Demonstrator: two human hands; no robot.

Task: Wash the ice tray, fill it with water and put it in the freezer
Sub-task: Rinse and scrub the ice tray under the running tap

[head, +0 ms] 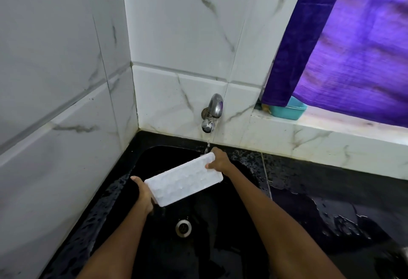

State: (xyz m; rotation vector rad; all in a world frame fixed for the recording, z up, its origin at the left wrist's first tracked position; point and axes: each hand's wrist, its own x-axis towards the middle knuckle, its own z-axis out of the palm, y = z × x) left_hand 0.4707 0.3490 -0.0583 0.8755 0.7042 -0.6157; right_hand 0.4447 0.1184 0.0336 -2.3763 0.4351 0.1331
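- Two hands on the job: my left hand (144, 192) grips the near end of the white ice tray (184, 180), fingers wrapped under its edge, and my right hand (218, 161) pinches the far end.
- I hold the tray tilted over the black sink (154, 153), its far corner under the thin stream from the tap (211, 113).
- I judge I'm in the wash or fill step; which one I cannot tell.
- No freezer in sight, so that part is left.
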